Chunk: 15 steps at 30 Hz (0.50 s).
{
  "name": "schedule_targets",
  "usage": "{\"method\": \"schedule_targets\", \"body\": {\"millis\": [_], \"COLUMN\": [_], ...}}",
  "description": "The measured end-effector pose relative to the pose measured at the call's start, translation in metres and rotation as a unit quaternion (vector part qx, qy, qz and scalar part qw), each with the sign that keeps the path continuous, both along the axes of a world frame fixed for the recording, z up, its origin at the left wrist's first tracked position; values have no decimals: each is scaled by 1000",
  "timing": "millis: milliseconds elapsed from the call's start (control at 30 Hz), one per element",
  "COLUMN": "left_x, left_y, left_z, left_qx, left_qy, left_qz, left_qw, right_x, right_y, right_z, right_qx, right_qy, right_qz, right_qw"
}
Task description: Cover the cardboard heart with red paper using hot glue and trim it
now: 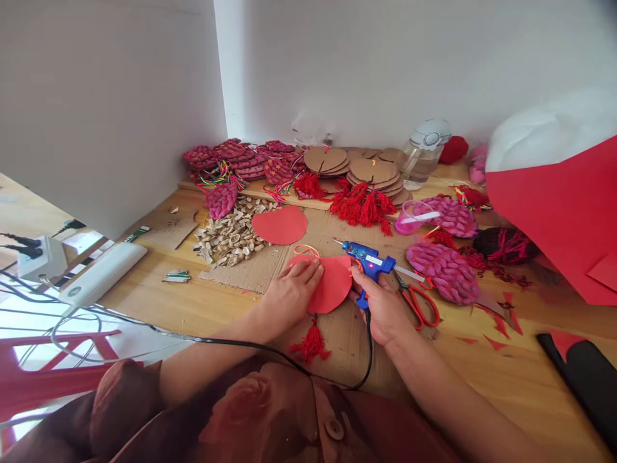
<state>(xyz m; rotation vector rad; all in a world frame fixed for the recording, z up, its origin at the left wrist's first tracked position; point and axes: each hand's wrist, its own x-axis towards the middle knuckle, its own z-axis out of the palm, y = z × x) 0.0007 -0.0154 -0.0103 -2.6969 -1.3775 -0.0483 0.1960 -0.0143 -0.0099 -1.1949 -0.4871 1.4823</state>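
Note:
My left hand (pixel 295 289) lies over the left side of a red paper circle (pixel 333 292), its fingers stretched out flat on it. A yellow-orange cord loop (pixel 305 249) sticks out at the circle's top edge, and a red tassel (pixel 312 342) hangs from its bottom. My right hand (pixel 378 301) grips a blue hot glue gun (pixel 362 254), nozzle toward the upper left. A glue stick (pixel 409 272) protrudes from its back. The gun's handle is partly hidden by my fingers, close to the circle's right edge. Scissors (pixel 418 305) with orange handles lie just right of my right hand.
Peanut shells (pixel 231 235) and another red circle (pixel 279 225) lie on the cardboard (pixel 321 225). Behind are stacked cardboard discs (pixel 373 171) and woven pink-purple pieces (pixel 241 157). A bottle (pixel 424 154) stands at the back. The gun's black cable (pixel 231 342) crosses before me.

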Motion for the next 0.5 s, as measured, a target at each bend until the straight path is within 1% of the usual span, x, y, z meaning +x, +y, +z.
{"method": "schedule_targets", "body": {"millis": [133,267,400,500], "left_x": [4,-7,-25,-31], "left_y": [4,-5,-22,-33], "left_z": [0,-1,-11,-19], "left_qx": [0,-16,-26,-30], "left_qy": [8,-1,-48,-108], "left_qz": [0,-16,-51,-87], "left_qw": [1000,1000,997,990], "right_x": [-1,-1,-2,-3], "right_y": [0,-1,-1,-1], "right_z": [0,0,2,3], "right_qx": [9,7,-8,-11], "right_qy": [-13,-22,-31,-25], "right_qz": [-1,-2,-10,-17], "right_qw": [1000,1000,999,999]}}
